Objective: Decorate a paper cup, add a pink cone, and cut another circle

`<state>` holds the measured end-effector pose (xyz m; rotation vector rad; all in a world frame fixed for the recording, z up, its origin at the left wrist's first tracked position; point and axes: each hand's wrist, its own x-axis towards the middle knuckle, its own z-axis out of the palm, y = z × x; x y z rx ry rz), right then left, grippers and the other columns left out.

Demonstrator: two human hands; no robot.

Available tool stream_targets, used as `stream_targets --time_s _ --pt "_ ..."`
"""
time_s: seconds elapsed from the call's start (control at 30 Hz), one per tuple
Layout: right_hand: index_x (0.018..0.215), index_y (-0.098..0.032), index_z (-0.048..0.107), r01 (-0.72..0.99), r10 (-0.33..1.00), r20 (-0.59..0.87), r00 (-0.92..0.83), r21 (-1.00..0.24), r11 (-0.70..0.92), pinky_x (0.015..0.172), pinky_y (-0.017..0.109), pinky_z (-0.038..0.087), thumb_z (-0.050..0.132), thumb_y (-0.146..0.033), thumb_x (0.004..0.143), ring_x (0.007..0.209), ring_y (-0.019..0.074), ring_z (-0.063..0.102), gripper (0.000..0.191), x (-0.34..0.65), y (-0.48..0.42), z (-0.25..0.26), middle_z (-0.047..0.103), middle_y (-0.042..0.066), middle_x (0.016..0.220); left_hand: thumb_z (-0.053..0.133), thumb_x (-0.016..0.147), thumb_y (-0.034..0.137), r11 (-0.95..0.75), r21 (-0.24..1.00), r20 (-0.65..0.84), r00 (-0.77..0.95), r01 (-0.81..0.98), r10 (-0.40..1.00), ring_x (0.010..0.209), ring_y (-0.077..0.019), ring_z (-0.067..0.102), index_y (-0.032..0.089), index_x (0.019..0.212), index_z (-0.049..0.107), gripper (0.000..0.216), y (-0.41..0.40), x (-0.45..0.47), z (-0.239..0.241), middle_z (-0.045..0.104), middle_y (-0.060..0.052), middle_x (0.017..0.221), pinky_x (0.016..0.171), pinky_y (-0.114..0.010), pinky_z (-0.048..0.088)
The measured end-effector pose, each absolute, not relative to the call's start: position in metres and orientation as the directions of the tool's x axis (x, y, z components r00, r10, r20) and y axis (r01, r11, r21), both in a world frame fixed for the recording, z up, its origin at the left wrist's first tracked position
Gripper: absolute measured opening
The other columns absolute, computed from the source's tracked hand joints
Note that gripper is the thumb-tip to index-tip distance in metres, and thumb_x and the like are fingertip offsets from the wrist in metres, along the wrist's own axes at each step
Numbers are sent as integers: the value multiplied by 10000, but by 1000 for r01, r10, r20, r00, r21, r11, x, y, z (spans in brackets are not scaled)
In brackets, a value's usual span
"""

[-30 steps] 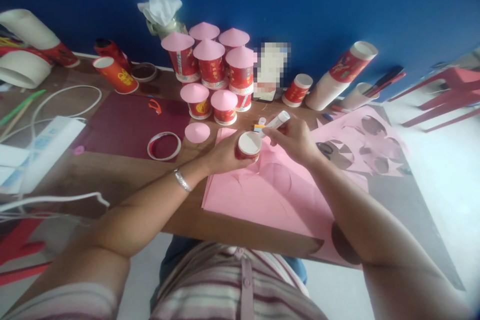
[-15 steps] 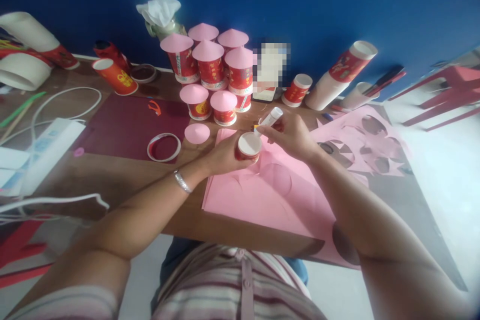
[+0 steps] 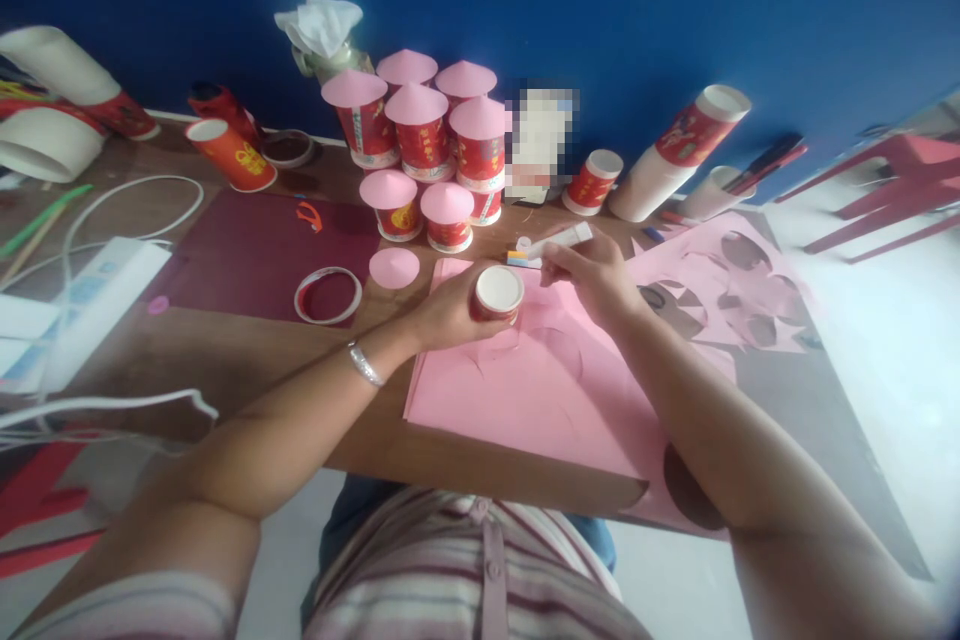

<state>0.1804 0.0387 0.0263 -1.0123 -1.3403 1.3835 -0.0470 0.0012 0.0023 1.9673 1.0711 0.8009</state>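
My left hand [image 3: 446, 305] is wrapped round a small red paper cup [image 3: 498, 293] turned bottom up, its white base facing me, held over a pink paper sheet [image 3: 525, 390]. My right hand [image 3: 592, 275] grips a white glue stick [image 3: 562, 240], now lying almost level just behind the cup, its tip pointing left near a small cap and a coloured block [image 3: 519, 255]. A loose pink paper cone [image 3: 394, 266] lies left of the cup.
Several red cups with pink cone tops [image 3: 420, 135] stand at the back. A cut cup ring [image 3: 328, 293] lies on dark red paper [image 3: 255, 250]. Cup stacks [image 3: 679, 150], a power strip [image 3: 90, 305], cables and pink offcuts [image 3: 735, 290] surround the work area.
The glue stick was touching the cup's rim; my right hand has drawn it back and laid it nearly level toward the table. My left hand still holds the cup.
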Motion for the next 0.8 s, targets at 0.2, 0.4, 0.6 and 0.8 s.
stream_targets --time_s 0.2,0.4,0.6,0.8 --pt "929 -196 651 -310 973 -50 -227 -943 -121 529 247 539 879 -456 750 604 118 614 389 189 38 9 683 -7 737 897 725 362 -392 858 189 506 332 842 1206 -341 674 202 1287 561 674 4 -50 -2 699 -131 1293 1033 -496 554" --pt "927 -197 650 -365 969 -18 -248 -925 -110 524 215 495 842 -431 812 609 85 571 324 184 33 20 692 5 839 938 678 564 -366 924 291 417 110 861 1408 -386 565 254 1457 489 950 8 -59 -13 600 -177 1473 1179 -577 456" --pt "925 -247 595 -420 950 88 -301 -906 -49 469 220 411 872 -519 798 509 76 445 408 180 13 43 547 -80 669 904 770 492 -551 824 541 103 134 834 1016 -200 665 264 1325 593 676 -2 -55 17 688 -77 1157 906 -355 568" --pt "981 -236 646 -402 897 82 -434 -909 -111 461 231 420 866 -540 813 488 83 464 411 169 -8 44 567 -78 637 892 807 396 -609 742 568 219 281 793 808 -143 664 245 1253 655 527 -22 -34 56 731 -28 988 685 -266 530"
